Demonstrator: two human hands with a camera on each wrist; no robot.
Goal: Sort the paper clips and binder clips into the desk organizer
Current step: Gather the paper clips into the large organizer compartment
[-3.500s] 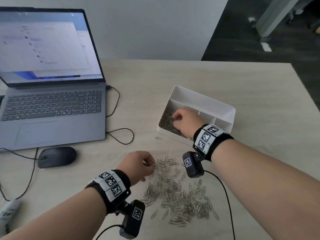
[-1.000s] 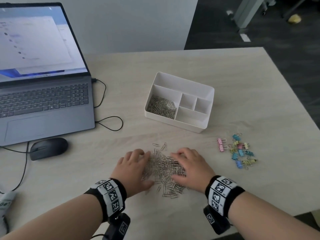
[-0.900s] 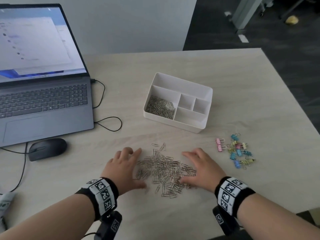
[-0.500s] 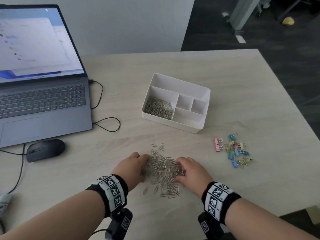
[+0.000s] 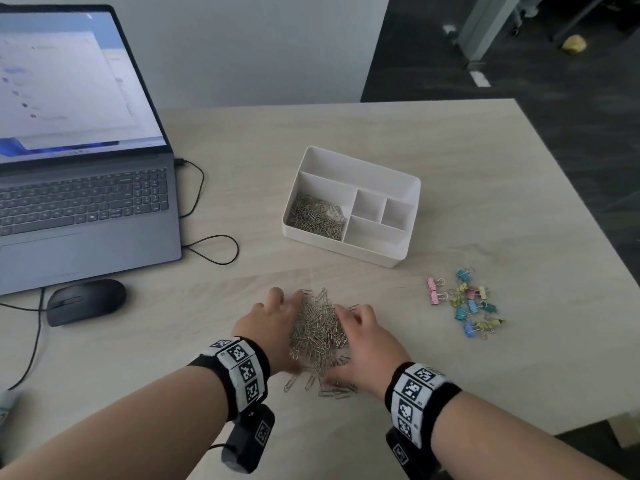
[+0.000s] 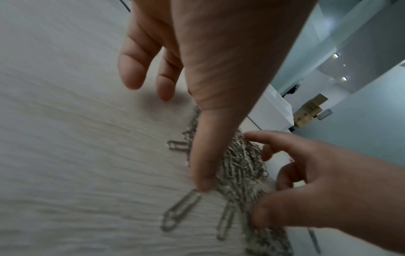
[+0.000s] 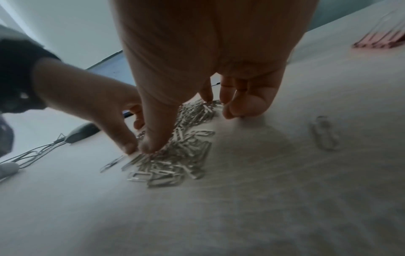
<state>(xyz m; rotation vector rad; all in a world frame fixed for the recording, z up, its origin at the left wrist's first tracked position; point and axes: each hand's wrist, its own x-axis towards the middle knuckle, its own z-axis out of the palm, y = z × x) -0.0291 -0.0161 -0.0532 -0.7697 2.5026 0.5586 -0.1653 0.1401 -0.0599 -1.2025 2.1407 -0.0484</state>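
Note:
A heap of silver paper clips (image 5: 318, 332) lies on the desk between my two hands. My left hand (image 5: 273, 322) presses against its left side with fingers spread, thumb tip on the table (image 6: 203, 181). My right hand (image 5: 365, 336) cups the right side, fingertips down on the desk (image 7: 243, 109). The thumbs nearly meet at the near side of the pile (image 7: 181, 155). A few clips lie loose at its near edge (image 5: 311, 382). The white organizer (image 5: 346, 249) stands behind, with paper clips (image 5: 317, 216) in its left compartment. Coloured binder clips (image 5: 465, 306) lie to the right.
An open laptop (image 5: 86, 202) and a black mouse (image 5: 85, 301) sit at the left, with a black cable (image 5: 211, 251) looping towards the middle. The desk's near right edge (image 5: 585, 419) is close to my right forearm. The organizer's other compartments hold nothing.
Both hands, spread apart beside the scattered clips 0.9 s ago, have drawn together and squeezed them into a tighter, narrower heap. The right hand left the organizer before that.

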